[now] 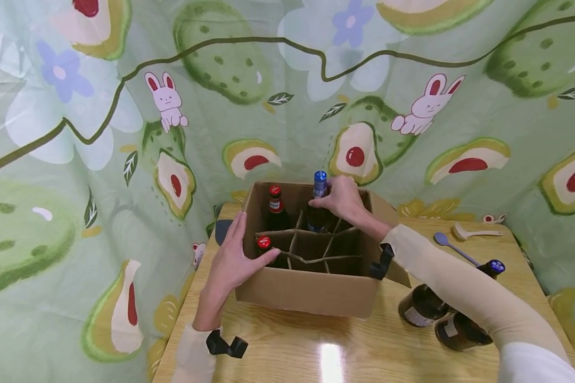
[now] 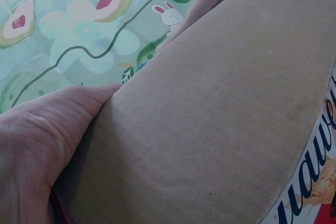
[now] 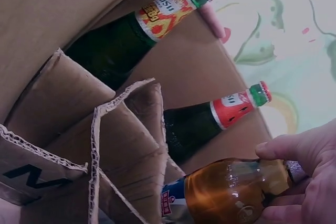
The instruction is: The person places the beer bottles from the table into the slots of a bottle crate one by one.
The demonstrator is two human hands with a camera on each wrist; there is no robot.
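Observation:
A brown cardboard box (image 1: 306, 292) with card dividers (image 1: 311, 247) stands on the wooden table. At its back middle my right hand (image 1: 342, 199) grips the neck of a blue-capped beer bottle (image 1: 320, 186); the right wrist view shows its clear amber glass (image 3: 226, 190), lower part within a compartment. My left hand (image 1: 230, 260) lies against the box's front left corner, fingers straight along the left side and thumb over the front edge. Two red-capped green bottles stand in the left compartments, one at the back (image 3: 202, 127) and one at the front (image 3: 131, 40), beside my left thumb.
Right of the box, dark beer bottles (image 1: 419, 306) stand on the table (image 1: 287, 346), partly hidden by my right forearm; one blue cap (image 1: 496, 266) shows. Behind them lie a blue-grey spoon (image 1: 442, 239) and a white ladle (image 1: 461, 232). A patterned curtain (image 1: 287, 122) surrounds the table.

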